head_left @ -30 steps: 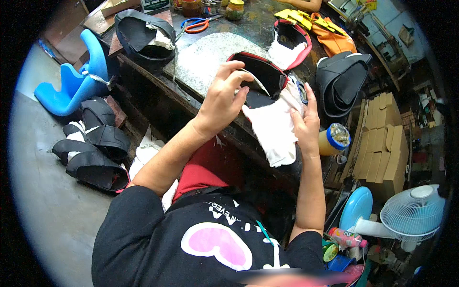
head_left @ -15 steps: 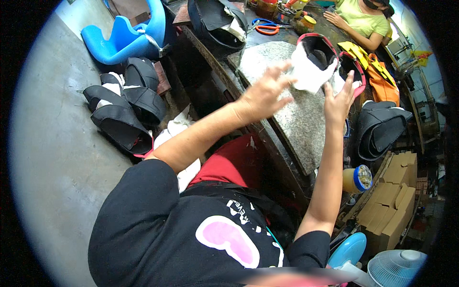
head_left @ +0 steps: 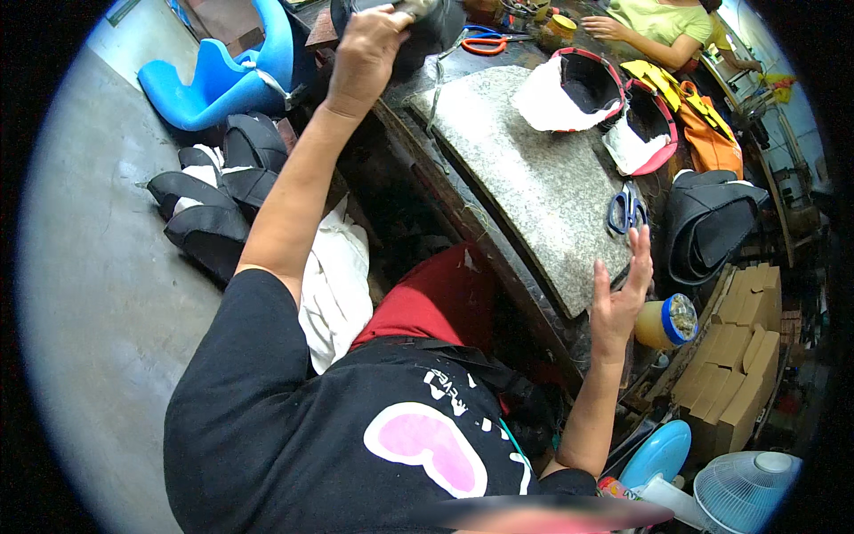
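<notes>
At the far edge of the table, my left hand (head_left: 366, 58) is closed at a black, rounded, bag-like piece (head_left: 436, 34); its fingertips bend over the rim, beside a pale patch. My right hand (head_left: 621, 298) holds nothing, its fingers stretched out and apart over the near right end of the stone slab (head_left: 507, 151). Just beyond those fingers lie dark-blue-handled scissors (head_left: 627, 209). Two rounded pieces with red rims, black insides and white cloth stand side by side: one (head_left: 569, 93) on the slab, the other (head_left: 642, 133) at its right edge.
A blue-lidded jar (head_left: 667, 322) stands right of my right hand, near cardboard boxes (head_left: 729, 356) and a fan (head_left: 747, 494). Black pieces (head_left: 209, 200) lie on the left, below a blue plastic chair (head_left: 218, 84). Across the table sits a person in a yellow-green shirt (head_left: 663, 27).
My left hand has swung from above the slab to the black piece at far left. My right hand has let go of the red-rimmed pieces and drawn back toward me, uncovering the scissors.
</notes>
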Available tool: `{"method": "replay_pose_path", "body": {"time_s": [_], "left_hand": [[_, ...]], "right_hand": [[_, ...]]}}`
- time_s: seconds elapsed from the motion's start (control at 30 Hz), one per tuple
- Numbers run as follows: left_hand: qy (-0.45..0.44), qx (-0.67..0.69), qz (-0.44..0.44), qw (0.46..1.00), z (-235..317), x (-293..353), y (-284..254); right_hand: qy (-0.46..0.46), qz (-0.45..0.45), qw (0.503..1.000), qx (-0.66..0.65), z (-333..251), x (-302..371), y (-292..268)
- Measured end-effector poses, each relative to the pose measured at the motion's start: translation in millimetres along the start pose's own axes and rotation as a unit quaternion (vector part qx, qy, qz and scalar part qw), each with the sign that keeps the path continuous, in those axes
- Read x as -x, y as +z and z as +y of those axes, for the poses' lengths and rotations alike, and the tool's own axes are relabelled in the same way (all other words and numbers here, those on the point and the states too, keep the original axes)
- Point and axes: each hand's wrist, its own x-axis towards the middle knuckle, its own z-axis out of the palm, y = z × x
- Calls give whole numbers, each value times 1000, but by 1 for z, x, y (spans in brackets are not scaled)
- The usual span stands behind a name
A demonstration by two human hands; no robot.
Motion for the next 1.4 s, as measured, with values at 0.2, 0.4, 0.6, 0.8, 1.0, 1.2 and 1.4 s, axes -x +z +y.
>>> {"method": "replay_pose_path", "body": {"time_s": [0.2,0.4,0.6,0.8,1.0,1.2,1.4], "left_hand": [[-233,294,134,917,69,-47,-44],[-94,238,-143,956,139,-50,-27],[-529,490,-398,568,188,0,60],[-26,353,-107,929,220,-13,52],[74,29,-640,764,251,-4,59],[36,535,-437,722,240,27,44],[87,701,-658,261,261,12,-12]], "right_hand": [[-76,107,989,62,-14,-4,-38],[-33,93,966,-239,-40,-9,-65],[189,-9,944,-272,-14,8,-25],[208,63,940,-265,17,11,3],[178,94,945,-257,25,9,19],[186,130,921,-316,42,13,28],[190,127,927,-297,41,18,31]]}}
